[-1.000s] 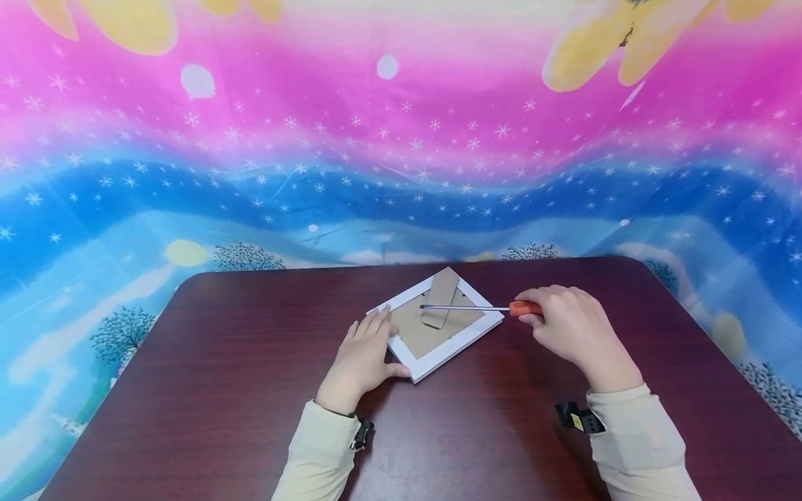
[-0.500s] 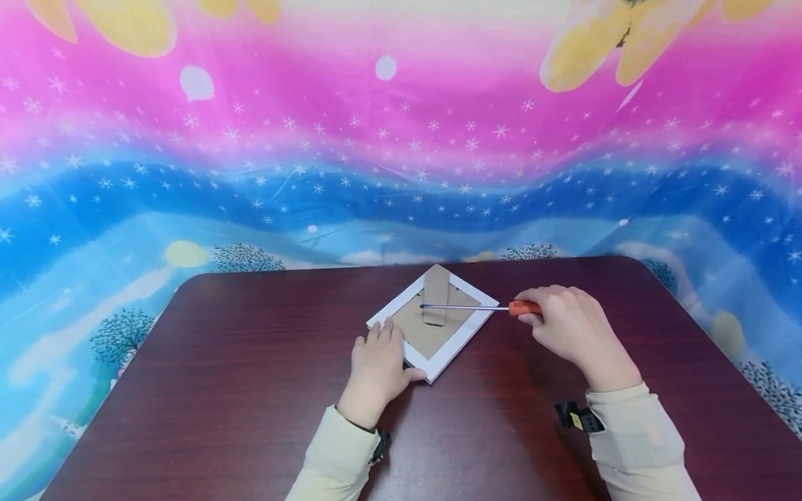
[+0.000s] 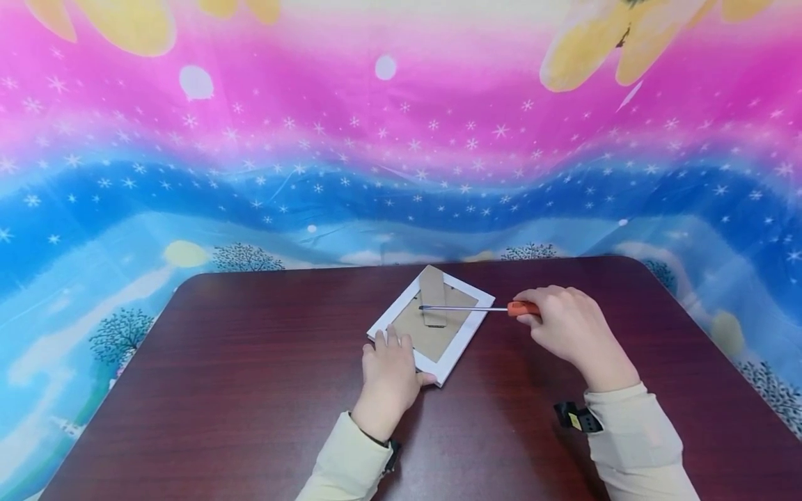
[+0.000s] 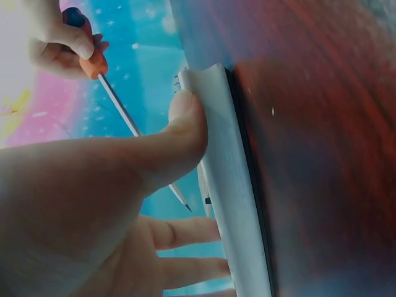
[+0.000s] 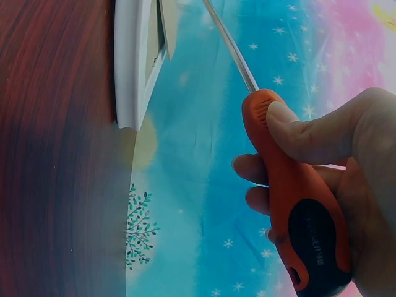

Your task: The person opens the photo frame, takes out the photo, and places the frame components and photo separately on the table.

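Note:
A white picture frame [image 3: 462, 338] lies on the table with its brown backing board and easel stand [image 3: 432, 287] facing up. My left hand [image 3: 390, 381] rests along its near left edge, fingers fairly straight on the border and thumb against the rim near the close corner. My right hand [image 3: 573, 328] grips an orange and black screwdriver [image 5: 281, 167] by the handle, thumb pressed near the shaft end. Its metal shaft [image 3: 466, 308] points left across the frame's back. In the left wrist view the tip [image 4: 187, 206] hangs apart from the board.
The dark red wooden table [image 3: 250, 390] spreads out on every side of the frame. Behind its far edge hangs a pink and blue fabric backdrop [image 3: 401, 156] with snowflakes. Black bands with small devices [image 3: 578, 417] sit at both wrists over pale sleeves.
The left hand has slid right and nearer, turning the picture frame on the table, so its stand points more directly away. The right hand and screwdriver stay almost still.

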A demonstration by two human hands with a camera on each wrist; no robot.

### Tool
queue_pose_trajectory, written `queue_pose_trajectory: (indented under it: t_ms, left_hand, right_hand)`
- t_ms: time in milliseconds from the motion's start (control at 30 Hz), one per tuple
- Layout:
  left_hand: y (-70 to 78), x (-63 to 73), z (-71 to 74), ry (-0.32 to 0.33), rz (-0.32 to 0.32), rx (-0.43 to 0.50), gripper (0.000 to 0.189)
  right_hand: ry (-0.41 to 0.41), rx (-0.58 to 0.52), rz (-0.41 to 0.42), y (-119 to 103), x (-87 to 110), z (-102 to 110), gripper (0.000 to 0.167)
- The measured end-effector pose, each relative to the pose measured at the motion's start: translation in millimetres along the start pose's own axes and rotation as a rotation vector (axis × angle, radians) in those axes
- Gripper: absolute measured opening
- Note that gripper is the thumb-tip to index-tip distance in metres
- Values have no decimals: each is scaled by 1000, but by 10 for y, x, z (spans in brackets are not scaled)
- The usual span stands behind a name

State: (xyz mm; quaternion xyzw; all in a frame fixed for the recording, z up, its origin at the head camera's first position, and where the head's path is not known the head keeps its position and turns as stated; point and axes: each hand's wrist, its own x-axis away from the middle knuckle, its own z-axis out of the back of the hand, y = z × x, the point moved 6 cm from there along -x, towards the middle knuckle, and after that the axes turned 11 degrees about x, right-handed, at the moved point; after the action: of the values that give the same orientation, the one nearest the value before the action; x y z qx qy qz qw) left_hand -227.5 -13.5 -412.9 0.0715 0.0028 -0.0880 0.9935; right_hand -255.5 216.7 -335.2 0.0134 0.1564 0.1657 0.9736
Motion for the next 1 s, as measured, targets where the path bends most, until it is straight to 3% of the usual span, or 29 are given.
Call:
queue_pose_trajectory:
  t_ms: [233,367,533,700,1000]
  left_hand:
    - [-93,-35,83,85,-46,70,76]
    - [-163,-80,85,97,-80,121,73]
    - [-255,-141,8,66,-129,211,77]
    - [-322,-168,-64,-6,-163,279,80]
    - [-334,-182,-88,-24,-150,283,75]
  right_hand:
    - [0,-2,-1,-2,-3,6,24]
    - [-3,-1,-1,0,-6,6,25]
    - [-6,-8,-2,4,2,-3,25]
    - [-9,-12,-3,-1,10,-9,24]
    - [4,-6,4,-4,9,8,23]
